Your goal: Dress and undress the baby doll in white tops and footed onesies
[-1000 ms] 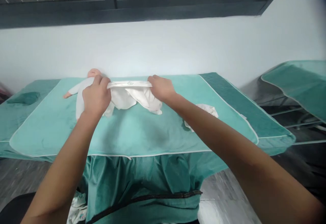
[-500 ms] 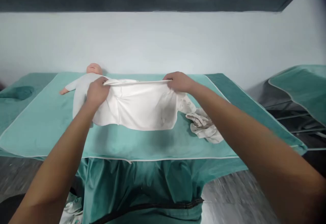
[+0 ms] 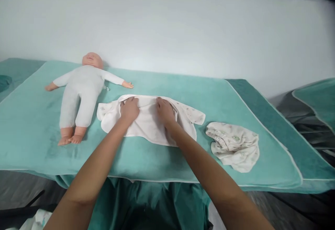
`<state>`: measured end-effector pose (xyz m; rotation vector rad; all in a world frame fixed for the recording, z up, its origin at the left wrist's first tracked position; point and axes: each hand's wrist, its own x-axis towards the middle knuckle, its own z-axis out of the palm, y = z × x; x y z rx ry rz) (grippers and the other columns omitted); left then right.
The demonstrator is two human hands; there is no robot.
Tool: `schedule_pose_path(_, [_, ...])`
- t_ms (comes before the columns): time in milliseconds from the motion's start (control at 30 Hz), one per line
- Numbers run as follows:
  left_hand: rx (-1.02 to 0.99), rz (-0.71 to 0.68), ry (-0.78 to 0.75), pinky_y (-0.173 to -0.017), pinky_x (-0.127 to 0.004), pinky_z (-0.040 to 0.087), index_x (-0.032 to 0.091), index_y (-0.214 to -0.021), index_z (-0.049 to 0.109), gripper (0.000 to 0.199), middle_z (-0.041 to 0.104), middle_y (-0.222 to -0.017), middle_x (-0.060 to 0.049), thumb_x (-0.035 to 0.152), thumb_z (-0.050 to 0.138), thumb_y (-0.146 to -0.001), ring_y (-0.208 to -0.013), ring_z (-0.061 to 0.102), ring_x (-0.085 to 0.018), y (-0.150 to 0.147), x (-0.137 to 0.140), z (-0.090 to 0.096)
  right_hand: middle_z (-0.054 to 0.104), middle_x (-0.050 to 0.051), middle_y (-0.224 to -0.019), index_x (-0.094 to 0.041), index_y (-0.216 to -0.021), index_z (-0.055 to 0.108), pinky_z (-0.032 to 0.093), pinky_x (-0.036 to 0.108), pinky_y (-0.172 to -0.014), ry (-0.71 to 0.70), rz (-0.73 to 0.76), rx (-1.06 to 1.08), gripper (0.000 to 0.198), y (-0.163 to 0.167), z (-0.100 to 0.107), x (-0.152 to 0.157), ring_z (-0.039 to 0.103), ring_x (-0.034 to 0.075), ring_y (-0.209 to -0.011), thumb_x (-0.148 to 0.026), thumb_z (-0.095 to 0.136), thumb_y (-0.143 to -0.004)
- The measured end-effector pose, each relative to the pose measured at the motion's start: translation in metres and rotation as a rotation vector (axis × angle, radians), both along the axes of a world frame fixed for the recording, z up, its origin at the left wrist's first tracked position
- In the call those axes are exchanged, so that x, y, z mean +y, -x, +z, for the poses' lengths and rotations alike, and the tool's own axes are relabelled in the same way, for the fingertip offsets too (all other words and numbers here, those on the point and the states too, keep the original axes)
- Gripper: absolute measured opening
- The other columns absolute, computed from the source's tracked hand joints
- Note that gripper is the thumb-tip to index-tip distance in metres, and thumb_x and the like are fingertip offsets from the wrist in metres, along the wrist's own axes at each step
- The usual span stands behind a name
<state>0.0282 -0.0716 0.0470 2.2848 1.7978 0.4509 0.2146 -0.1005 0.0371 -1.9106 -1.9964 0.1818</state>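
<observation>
A small white long-sleeved baby shirt (image 3: 149, 129) lies spread on the green cover, its front open and its printed sleeves out to either side. My left hand (image 3: 130, 109) is on the left part of the shirt near the neckline, fingers curled at the edge of the front flap. On the right part, my right hand (image 3: 165, 110) has its fingers bent and closed at the cloth, thumb side inward. The fingertips of both hands are partly hidden. Left of the shirt, a baby doll (image 3: 83, 80) in a white body suit lies on its back, arms stretched out.
A crumpled pair of printed baby pants (image 3: 234, 144) lies right of the shirt. The green cover (image 3: 183, 167) ends at a white-piped front edge near me. Behind stands a white wall (image 3: 167, 31). Another green-covered surface (image 3: 319, 99) is at the far right.
The shirt, held stretched up between both hands before, now lies on the green cover with its front open. My hands came down and closer together. The view tilted downward, showing the whole doll.
</observation>
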Motion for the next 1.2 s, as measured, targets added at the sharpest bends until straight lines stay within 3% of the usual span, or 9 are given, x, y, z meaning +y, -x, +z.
schedule_pose_path(167, [-0.023, 0.027, -0.064, -0.123, -0.065, 0.033, 0.019, -0.156, 0.048, 0.069, 0.038, -0.17, -0.018, 0.009, 0.042, -0.088, -0.159, 0.032, -0.035, 0.005, 0.025, 0.011, 0.03, 0.015, -0.174, -0.008, -0.163, 0.038, 0.034, 0.049, -0.128, -0.087, 0.037, 0.007, 0.064, -0.018, 0.006, 0.021, 0.035, 0.031, -0.157, -0.012, 0.031, -0.099])
schedule_pose_path(333, [-0.045, 0.03, 0.0, -0.124, -0.07, 0.028, 0.025, -0.157, 0.049, 0.071, 0.037, -0.171, -0.013, 0.009, 0.041, -0.089, -0.16, 0.032, -0.032, -0.006, 0.05, 0.021, 0.035, 0.018, -0.171, -0.006, -0.161, 0.039, 0.031, 0.05, -0.13, -0.119, 0.065, -0.011, 0.068, -0.032, 0.008, 0.049, 0.033, 0.03, -0.157, -0.005, 0.032, -0.094])
schedule_pose_path(567, [0.03, -0.03, -0.078, -0.121, -0.077, 0.025, 0.027, -0.156, 0.051, 0.054, 0.041, -0.168, -0.017, 0.038, 0.034, -0.106, -0.157, 0.034, -0.037, -0.018, 0.069, -0.008, 0.034, 0.021, -0.171, -0.003, -0.162, 0.037, 0.029, 0.051, -0.129, 0.003, 0.089, -0.018, 0.066, -0.047, -0.009, 0.084, 0.035, 0.036, -0.156, -0.039, 0.037, -0.106])
schedule_pose_path(700, [0.047, -0.094, -0.078, -0.121, -0.077, 0.022, 0.027, -0.158, 0.048, 0.055, 0.042, -0.168, -0.016, 0.043, 0.032, -0.107, -0.157, 0.034, -0.038, -0.012, 0.07, -0.022, 0.033, 0.02, -0.172, -0.004, -0.162, 0.038, 0.029, 0.052, -0.128, 0.058, 0.11, -0.056, 0.067, -0.048, -0.015, 0.087, 0.037, 0.037, -0.155, -0.044, 0.032, -0.108])
schedule_pose_path(767, [0.011, -0.12, -0.122, -0.124, -0.071, 0.024, 0.023, -0.155, 0.051, 0.054, 0.044, -0.167, -0.016, 0.041, 0.034, -0.107, -0.156, 0.036, -0.036, -0.008, 0.068, -0.023, 0.033, 0.022, -0.171, -0.003, -0.161, 0.039, 0.031, 0.053, -0.127, 0.05, 0.11, -0.086, 0.066, -0.044, -0.014, 0.084, 0.038, 0.037, -0.155, -0.042, 0.032, -0.108])
schedule_pose_path(867, [-0.13, -0.169, -0.223, -0.128, -0.051, 0.031, 0.017, -0.141, 0.063, 0.046, 0.055, -0.158, -0.013, 0.033, 0.037, -0.107, -0.15, 0.045, -0.028, 0.002, 0.053, -0.023, 0.041, 0.023, -0.167, -0.003, -0.156, 0.046, 0.031, 0.054, -0.126, -0.024, 0.125, -0.156, 0.058, -0.033, -0.01, 0.075, 0.04, 0.035, -0.155, -0.031, 0.031, -0.108])
schedule_pose_path(933, [-0.231, -0.185, -0.281, -0.122, -0.042, 0.039, 0.018, -0.131, 0.068, 0.041, 0.064, -0.146, -0.012, 0.031, 0.038, -0.106, -0.139, 0.054, -0.024, 0.01, 0.033, -0.023, 0.046, 0.022, -0.164, -0.004, -0.153, 0.051, 0.029, 0.054, -0.128, -0.07, 0.187, -0.195, 0.055, -0.025, -0.009, 0.063, 0.039, 0.033, -0.156, -0.026, 0.028, -0.108])
schedule_pose_path(1033, [-0.257, -0.191, -0.307, -0.104, -0.04, 0.049, 0.019, -0.112, 0.072, 0.037, 0.073, -0.116, -0.012, 0.035, 0.039, -0.107, -0.115, 0.063, -0.024, 0.024, -0.008, -0.022, 0.043, 0.02, -0.167, -0.006, -0.155, 0.05, 0.029, 0.053, -0.129, -0.039, 0.273, -0.192, 0.056, -0.019, -0.011, 0.036, 0.037, 0.031, -0.158, -0.03, 0.027, -0.11])
schedule_pose_path(1200, [-0.034, -0.273, -0.214, -0.084, -0.041, 0.046, 0.02, -0.089, 0.068, 0.043, 0.071, -0.091, -0.01, 0.045, 0.038, -0.108, -0.091, 0.063, -0.026, 0.041, -0.062, -0.02, 0.031, 0.012, -0.173, -0.015, -0.161, 0.045, 0.025, 0.053, -0.132, -0.016, 0.378, -0.157, 0.063, -0.027, -0.013, -0.027, 0.027, 0.031, -0.163, -0.048, 0.032, -0.11])
